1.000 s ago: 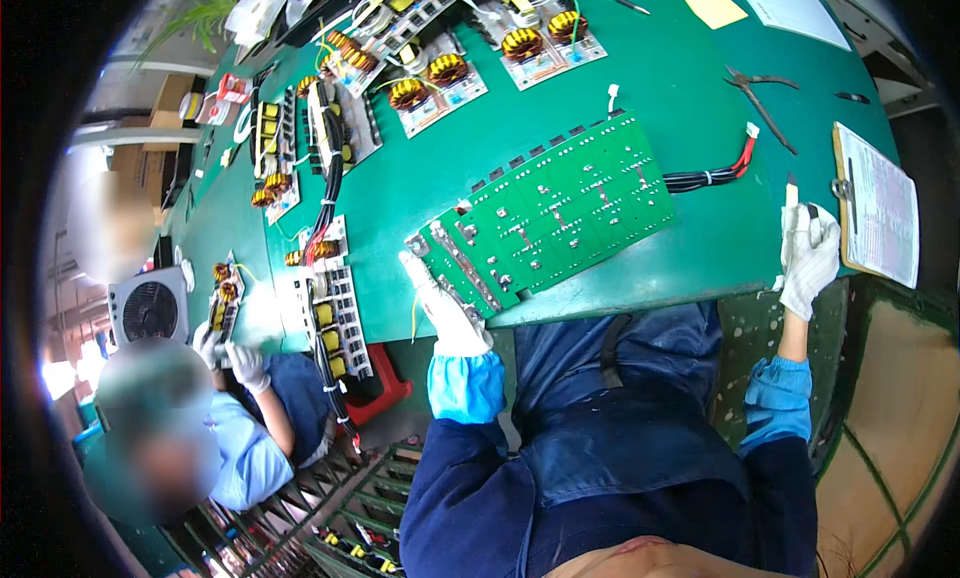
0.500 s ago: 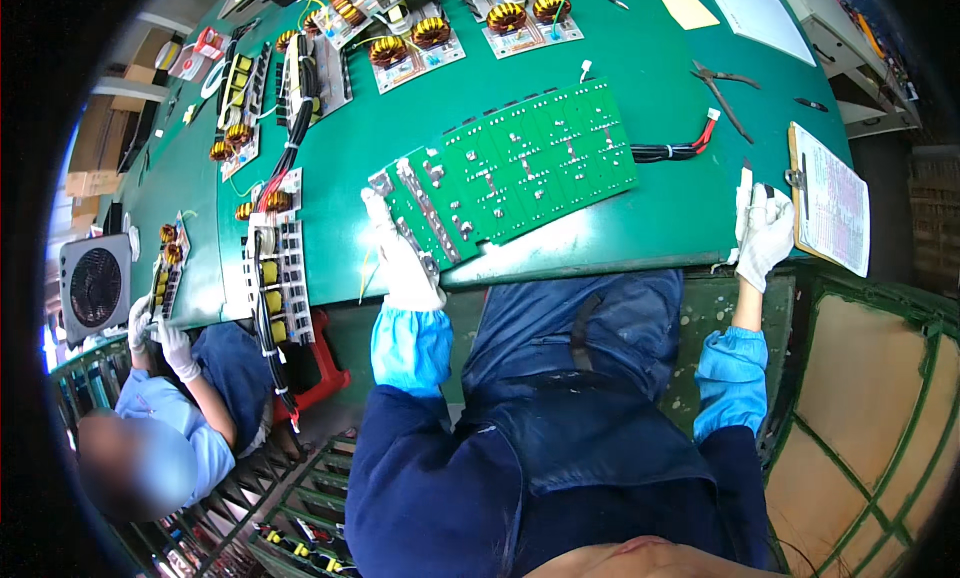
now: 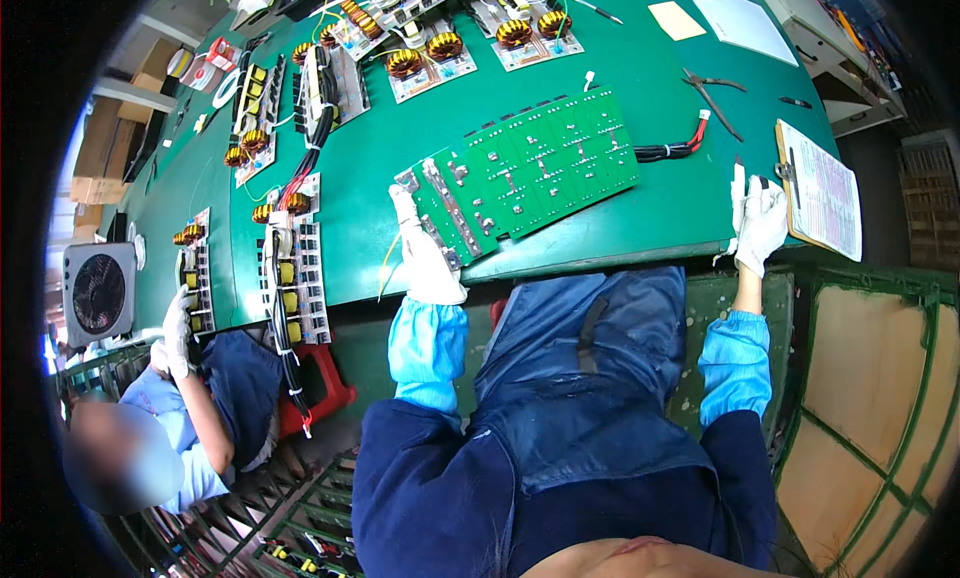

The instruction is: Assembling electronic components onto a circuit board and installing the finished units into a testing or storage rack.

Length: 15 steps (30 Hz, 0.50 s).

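Note:
A green circuit board [image 3: 540, 173] lies solder side up on the table in front of me, its right end tilted away. At the board's left end, my left hand [image 3: 428, 258], in a white glove, grips the edge with fingers along it; the thumb side is partly hidden. Black wires with a red end [image 3: 672, 151] come out from beneath its right side. My right hand [image 3: 763, 228], also gloved, is closed beside the clipboard. From it points up a slim white pen-like tool [image 3: 738, 193] with a dark tip, whose exact kind I cannot make out.
A clipboard [image 3: 825, 193] with paper lies at the right, pliers [image 3: 715, 100] beyond it. Several component boards [image 3: 295, 278] with coils and cables cover the table's left and far sides. At the left, a co-worker's gloved hand [image 3: 178, 333] is by another board; a fan [image 3: 98, 290] stands behind.
The view has shifted slightly, so most table items sit a little differently. Both my hands keep their grips. The co-worker's hands have moved, one now reaching up against the small board.

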Motion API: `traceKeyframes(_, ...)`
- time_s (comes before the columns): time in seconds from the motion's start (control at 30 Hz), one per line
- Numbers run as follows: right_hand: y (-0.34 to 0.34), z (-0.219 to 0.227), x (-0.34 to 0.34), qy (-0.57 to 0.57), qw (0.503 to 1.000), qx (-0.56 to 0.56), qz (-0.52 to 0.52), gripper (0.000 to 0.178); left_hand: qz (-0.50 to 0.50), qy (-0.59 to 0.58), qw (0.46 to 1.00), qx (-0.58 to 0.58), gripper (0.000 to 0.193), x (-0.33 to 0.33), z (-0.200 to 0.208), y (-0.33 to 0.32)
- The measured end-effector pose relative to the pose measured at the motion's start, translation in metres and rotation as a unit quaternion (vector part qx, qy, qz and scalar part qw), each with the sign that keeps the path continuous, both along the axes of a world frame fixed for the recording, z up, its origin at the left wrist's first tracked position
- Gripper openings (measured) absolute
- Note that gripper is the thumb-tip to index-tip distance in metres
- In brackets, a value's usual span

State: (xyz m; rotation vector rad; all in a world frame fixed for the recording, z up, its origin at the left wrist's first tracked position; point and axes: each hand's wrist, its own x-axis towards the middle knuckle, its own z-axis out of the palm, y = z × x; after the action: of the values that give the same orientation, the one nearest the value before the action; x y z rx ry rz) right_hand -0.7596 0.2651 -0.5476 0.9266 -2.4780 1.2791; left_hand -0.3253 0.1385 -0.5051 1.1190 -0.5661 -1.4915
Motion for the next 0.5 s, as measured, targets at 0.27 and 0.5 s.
traceKeyframes(0.27, -0.003, -0.003, -0.005, 0.074, 0.994, 0.07, -0.046, 0.035, -0.011, 0.034, 0.999, -0.018, 0.071, -0.012, 0.019, -0.008)
traceKeyframes(0.5, -0.002, 0.003, 0.0, 0.044, 0.996, 0.074, -0.034, 0.041, -0.107, 0.04, 0.993, -0.019, 0.078, -0.004, 0.027, -0.016)
